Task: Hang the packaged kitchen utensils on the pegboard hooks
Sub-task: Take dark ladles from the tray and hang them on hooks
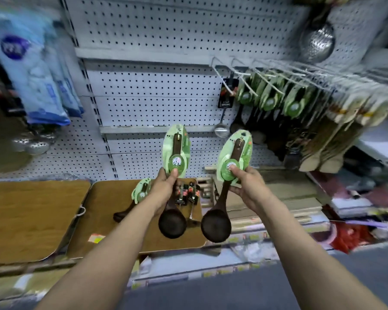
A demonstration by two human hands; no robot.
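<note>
My left hand (164, 186) grips a dark wooden ladle (172, 222) by its handle, where the green card package (177, 151) ends. My right hand (244, 182) pinches a second dark ladle (215, 224) at its green card (233, 155). Both ladles hang bowl down, cards pointing up at the white pegboard (157, 90). A third packaged ladle (136, 199) lies on the wooden board below. Wire hooks (240, 70) at the upper right carry several ladles with the same green cards (269, 97).
Two wooden boards (31, 215) lie on the shelf under the pegboard. Small packaged items (187, 193) lie behind my left hand. Blue packets (38, 81) hang at the left, a steel strainer (317, 42) at the top right, a metal ladle (222, 128) below the hooks. Mixed goods fill the right shelf.
</note>
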